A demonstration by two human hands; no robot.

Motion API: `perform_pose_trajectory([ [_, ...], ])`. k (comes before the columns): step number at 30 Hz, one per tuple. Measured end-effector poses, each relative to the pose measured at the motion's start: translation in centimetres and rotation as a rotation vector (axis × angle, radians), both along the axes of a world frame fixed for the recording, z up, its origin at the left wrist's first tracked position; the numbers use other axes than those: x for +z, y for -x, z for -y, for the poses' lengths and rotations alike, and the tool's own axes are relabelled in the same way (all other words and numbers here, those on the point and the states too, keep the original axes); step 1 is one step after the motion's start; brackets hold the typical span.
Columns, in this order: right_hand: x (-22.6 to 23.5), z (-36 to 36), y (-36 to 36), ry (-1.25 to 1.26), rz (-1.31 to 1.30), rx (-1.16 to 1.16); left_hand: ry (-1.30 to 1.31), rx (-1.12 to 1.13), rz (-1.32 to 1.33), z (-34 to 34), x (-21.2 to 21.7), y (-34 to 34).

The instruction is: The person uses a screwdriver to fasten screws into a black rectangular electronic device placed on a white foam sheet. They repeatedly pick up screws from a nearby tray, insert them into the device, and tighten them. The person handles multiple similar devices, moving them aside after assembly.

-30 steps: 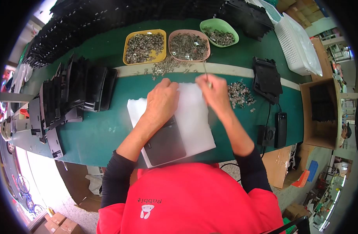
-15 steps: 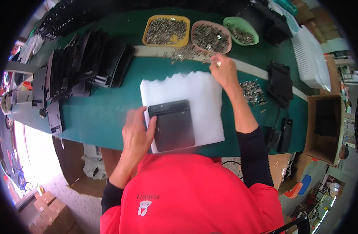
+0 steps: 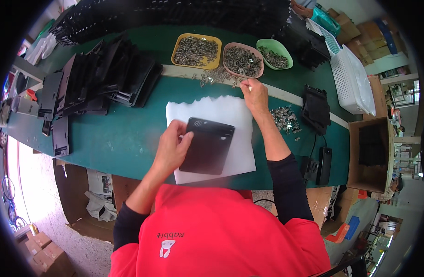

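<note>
Two hands work apart: the left hand (image 3: 171, 150) grips the left edge of a flat black plastic rectangular panel (image 3: 207, 145), lying on a white foam sheet (image 3: 230, 111) on the green table (image 3: 115, 138). It looks light, stiff and smooth, best held by its edges. The right hand (image 3: 254, 94) pinches something small, too small to identify, just near the pink oval dish of metal screws (image 3: 242, 60).

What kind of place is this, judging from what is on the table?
Probably a small assembly workshop: a green workbench holds stacks of black plastic parts, trays of small metal pieces, and one black panel on a white sheet under the left hand.
</note>
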State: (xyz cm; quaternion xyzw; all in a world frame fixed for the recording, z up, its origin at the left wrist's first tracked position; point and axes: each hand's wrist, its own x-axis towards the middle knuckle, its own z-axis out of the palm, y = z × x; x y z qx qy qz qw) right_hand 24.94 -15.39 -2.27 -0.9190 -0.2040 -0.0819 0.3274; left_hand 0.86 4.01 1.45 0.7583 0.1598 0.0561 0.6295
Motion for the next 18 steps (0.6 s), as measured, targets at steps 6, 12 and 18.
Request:
perform_pose_trajectory([
  [6,2.9,1.0,2.9,-0.28,-0.289,-0.004,-0.665,-0.335,0.099,-1.8,1.3,-4.7],
  [12,5.8,0.5,11.4,-0.472,-0.569,0.237,-0.077,-0.269,0.046,0.9,2.2,-6.5],
  [18,4.8,-0.2,12.7,-0.473,-0.342,0.352,0.44,-0.186,-0.071,2.4,1.2,-5.3],
])
